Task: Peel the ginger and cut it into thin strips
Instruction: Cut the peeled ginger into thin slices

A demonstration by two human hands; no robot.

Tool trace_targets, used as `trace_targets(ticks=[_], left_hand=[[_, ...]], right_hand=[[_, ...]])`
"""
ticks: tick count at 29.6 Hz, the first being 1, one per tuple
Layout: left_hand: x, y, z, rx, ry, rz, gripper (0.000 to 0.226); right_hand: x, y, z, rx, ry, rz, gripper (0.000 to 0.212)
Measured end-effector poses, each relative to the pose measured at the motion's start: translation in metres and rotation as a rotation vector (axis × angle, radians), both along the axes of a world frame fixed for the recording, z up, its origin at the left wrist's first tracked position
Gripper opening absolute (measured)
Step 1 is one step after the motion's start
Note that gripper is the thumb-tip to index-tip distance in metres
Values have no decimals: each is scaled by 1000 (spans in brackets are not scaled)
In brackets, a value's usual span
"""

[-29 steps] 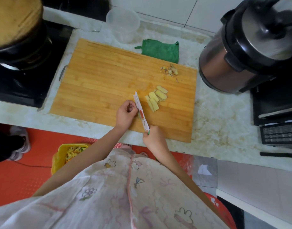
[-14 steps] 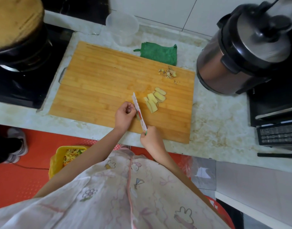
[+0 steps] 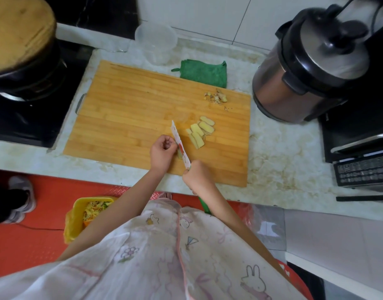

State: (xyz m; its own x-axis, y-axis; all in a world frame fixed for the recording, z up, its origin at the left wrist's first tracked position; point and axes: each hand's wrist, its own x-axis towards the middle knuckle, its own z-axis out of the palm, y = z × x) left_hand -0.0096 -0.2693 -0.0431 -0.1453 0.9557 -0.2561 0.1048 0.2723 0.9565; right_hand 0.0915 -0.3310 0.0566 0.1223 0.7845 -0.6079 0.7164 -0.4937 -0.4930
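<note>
On the bamboo cutting board (image 3: pixel 125 109) my left hand (image 3: pixel 161 152) curls its fingers over a small piece of ginger (image 3: pixel 179 154), mostly hidden under the hand. My right hand (image 3: pixel 197 175) grips the green handle of a white patterned knife (image 3: pixel 180 146); the blade stands edge-down right beside my left fingers. Several pale yellow ginger slices (image 3: pixel 200 132) lie fanned out just right of the blade. A small heap of ginger peel (image 3: pixel 215 97) sits near the board's far right corner.
A clear plastic tub (image 3: pixel 156 45) and a green cloth (image 3: pixel 204 73) lie behind the board. A steel pressure cooker (image 3: pixel 305 72) stands at right, a black stove with a pot (image 3: pixel 24 68) at left. A yellow bin (image 3: pixel 84 215) sits on the red floor.
Both hands and the knife stay in the same place on the board; only the camera has shifted slightly.
</note>
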Motion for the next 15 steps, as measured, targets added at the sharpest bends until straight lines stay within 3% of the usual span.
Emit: trace_targets(ticks=[7,10,15], left_hand=[[-1,1,2,-4,-2,-8,17],[-2,1,1,3,14,-10,16],[-4,1,2,-14,3,3,19]], right_hand=[[-1,0,0,-16,10,-17,12],[-2,8,1,-73,39,-48,6],[-5,3,-2,-18,17,-27,7]])
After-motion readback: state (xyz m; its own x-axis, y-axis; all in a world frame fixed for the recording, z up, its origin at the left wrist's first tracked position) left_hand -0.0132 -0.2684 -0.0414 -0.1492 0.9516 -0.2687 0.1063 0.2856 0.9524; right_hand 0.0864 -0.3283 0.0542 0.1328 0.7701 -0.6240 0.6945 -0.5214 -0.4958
